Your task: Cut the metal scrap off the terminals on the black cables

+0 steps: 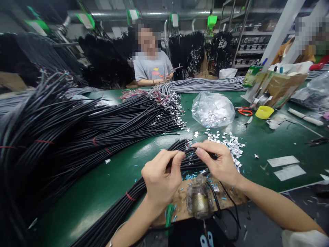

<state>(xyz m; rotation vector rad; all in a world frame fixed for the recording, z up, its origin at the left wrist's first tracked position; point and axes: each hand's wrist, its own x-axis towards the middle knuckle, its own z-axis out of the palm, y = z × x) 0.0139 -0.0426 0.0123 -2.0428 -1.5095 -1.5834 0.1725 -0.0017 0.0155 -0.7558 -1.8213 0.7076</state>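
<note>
Both my hands meet over a bundle of black cables (128,192) that runs from the lower left to the middle of the green table. My left hand (164,173) is closed, thumb and forefinger pinching a black cable near its end. Opposite it, my right hand (218,159) pinches the same cable's end between thumb and fingers. The fine wires at the tip are mostly hidden by the fingers. Just below my hands sits a small metal device (200,202) wrapped in clear plastic, on a brown board (180,206) strewn with blue wire scraps.
A large heap of black cables (115,123) fills the left. Foil scraps (233,147) lie beyond my right hand, near a clear plastic bag (213,109). Orange-handled scissors (244,110), a yellow tape roll (264,112) and a cardboard box (285,89) stand right. A person (154,65) works opposite.
</note>
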